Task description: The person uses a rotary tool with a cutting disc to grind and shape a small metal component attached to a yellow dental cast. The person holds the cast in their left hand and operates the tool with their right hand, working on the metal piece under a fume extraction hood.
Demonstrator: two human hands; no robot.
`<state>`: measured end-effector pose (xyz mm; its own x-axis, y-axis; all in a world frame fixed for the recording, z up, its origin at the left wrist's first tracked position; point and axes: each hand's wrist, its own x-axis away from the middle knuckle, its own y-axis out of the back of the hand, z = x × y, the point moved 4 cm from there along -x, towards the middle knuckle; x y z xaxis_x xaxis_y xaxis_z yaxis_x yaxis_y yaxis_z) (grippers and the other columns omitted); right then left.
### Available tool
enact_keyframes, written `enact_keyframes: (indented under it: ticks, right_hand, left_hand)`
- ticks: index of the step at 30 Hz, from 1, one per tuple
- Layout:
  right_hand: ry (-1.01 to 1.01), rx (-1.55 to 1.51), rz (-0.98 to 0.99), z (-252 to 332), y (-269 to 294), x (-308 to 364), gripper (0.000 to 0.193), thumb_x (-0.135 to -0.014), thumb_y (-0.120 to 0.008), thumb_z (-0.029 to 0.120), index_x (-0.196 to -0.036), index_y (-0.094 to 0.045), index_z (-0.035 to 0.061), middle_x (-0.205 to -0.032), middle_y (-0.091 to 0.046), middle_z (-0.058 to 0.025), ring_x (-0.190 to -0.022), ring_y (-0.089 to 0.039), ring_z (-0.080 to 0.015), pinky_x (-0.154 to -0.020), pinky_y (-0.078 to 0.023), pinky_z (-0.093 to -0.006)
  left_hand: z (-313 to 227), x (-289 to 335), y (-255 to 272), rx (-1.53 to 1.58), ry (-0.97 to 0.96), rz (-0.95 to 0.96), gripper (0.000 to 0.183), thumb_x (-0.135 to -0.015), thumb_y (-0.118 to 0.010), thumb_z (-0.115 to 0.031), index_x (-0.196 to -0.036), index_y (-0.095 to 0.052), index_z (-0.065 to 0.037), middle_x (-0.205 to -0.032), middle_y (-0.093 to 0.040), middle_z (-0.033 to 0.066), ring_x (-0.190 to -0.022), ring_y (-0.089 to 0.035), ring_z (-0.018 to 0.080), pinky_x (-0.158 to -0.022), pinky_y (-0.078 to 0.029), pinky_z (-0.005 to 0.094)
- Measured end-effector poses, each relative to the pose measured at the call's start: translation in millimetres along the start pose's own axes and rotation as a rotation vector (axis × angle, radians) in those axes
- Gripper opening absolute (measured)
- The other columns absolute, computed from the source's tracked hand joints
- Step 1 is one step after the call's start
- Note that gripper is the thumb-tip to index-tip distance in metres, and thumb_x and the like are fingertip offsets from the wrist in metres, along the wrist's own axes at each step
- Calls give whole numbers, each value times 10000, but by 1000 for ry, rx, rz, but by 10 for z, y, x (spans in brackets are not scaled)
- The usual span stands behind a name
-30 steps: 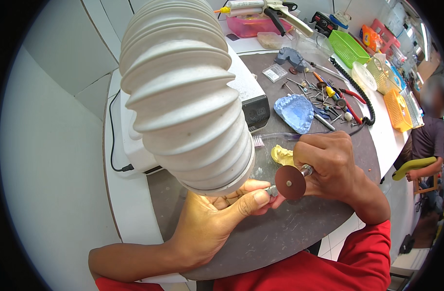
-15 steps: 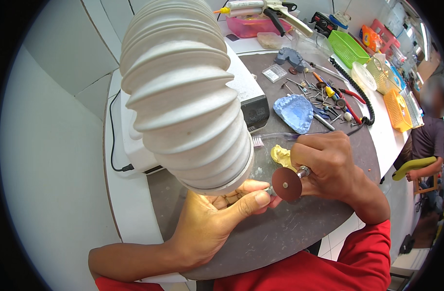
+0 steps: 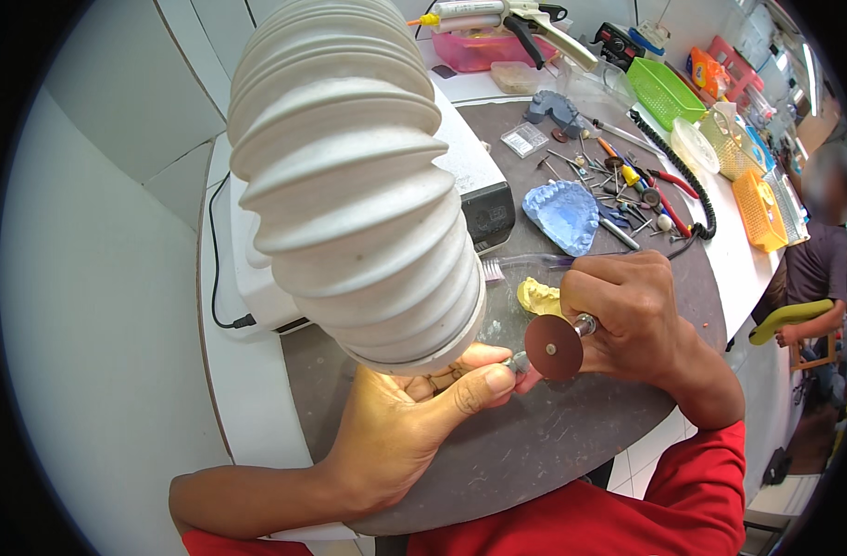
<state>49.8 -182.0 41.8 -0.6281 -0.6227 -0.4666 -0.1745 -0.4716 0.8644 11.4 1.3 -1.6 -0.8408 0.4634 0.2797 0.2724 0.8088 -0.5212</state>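
Between the thumb and fingers of my left hand is a small grey metallic piece, mostly covered by the fingertips. My right hand is wrapped round a rotary handpiece, whose metal nose carries a thin brown cutting disc. The disc stands just right of the grey piece; whether they touch, I cannot tell. Behind the disc lies a yellow dental cast, partly hidden by my right hand. A white ribbed hose hangs over my left fingers and hides some of them.
Beyond my hands are a blue dental cast, a toothbrush, a grey cast and scattered burs and tools. A white machine stands behind the hose. Baskets line the right; a person sits farther off.
My right hand and the disc have shifted slightly right, showing more of the grey piece. My left hand has hardly moved.
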Motion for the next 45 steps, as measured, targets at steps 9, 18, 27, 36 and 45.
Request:
enact_keyframes:
  ticks: [9,18,27,36,45]
  right_hand:
    - [-3,-4,2,1,-4,2,486,-633,-855,427,-639,-512,83,-527,-461,-15,-440,-528,-173,-400,-388,-320]
    - [-1,-2,6,0,-17,1,499,-632,-856,442,-638,-513,81,-525,-457,-15,-439,-526,-170,-400,-390,-321]
    - [1,12,11,2,-8,7,503,-635,-852,456,-640,-515,82,-524,-458,-16,-436,-522,-177,-401,-387,-322]
    - [-10,3,2,8,4,0,503,-637,-847,467,-647,-524,82,-531,-469,-18,-438,-522,-179,-406,-388,-324]
    - [3,13,29,-7,-26,11,504,-636,-839,482,-649,-524,89,-537,-478,-21,-443,-526,-186,-408,-391,-332]
  left_hand:
    - [5,-5,-8,5,-15,11,111,-947,-617,-53,-1032,-561,-9,-1087,-649,176,-1018,-669,239,-924,-551,353]
    - [5,0,-2,-7,7,1,99,-952,-612,-62,-1026,-562,-20,-1085,-647,177,-1025,-666,240,-930,-546,352]
    - [-6,-1,-9,-29,-26,15,102,-958,-602,-60,-1038,-564,-9,-1067,-654,173,-996,-675,241,-911,-555,353]
    - [-4,0,-7,-22,-28,19,121,-957,-609,-76,-1049,-560,-13,-1059,-657,171,-993,-677,237,-892,-557,349]
    - [6,-10,-18,-17,-27,13,108,-947,-623,-69,-1031,-571,-26,-1062,-657,156,-976,-679,222,-882,-557,348]
